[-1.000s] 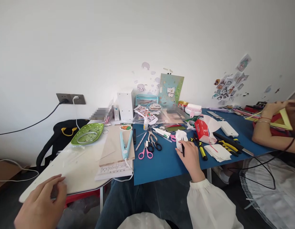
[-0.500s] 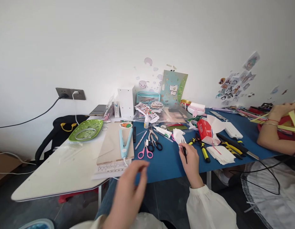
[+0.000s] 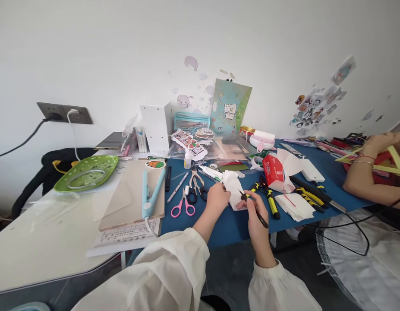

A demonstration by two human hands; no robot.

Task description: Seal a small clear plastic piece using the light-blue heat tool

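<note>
A white tissue [image 3: 232, 186] lies spread on the blue tabletop in front of me. My left hand [image 3: 218, 198] is closed at the tissue's left edge, its fingertips pinching it. My right hand [image 3: 258, 216] holds black tweezers [image 3: 262, 219], whose tips point up and left over the tissue. The right fingers are wrapped round the tweezers and touch the tissue's lower right side. Left of my left hand are black-handled scissors [image 3: 197, 190] and pink scissors [image 3: 183, 207].
A red tissue pack [image 3: 273, 171], folded tissues [image 3: 295, 206] and yellow-black pliers [image 3: 272, 204] lie to the right. A light blue heat tool [image 3: 151, 201] rests on a board at left. Another person's arm [image 3: 360, 179] is at far right.
My left hand has moved right and forward onto the tissue and closed. The tissue is now more spread out. My view has shifted slightly, and the tweezers stay in my right hand.
</note>
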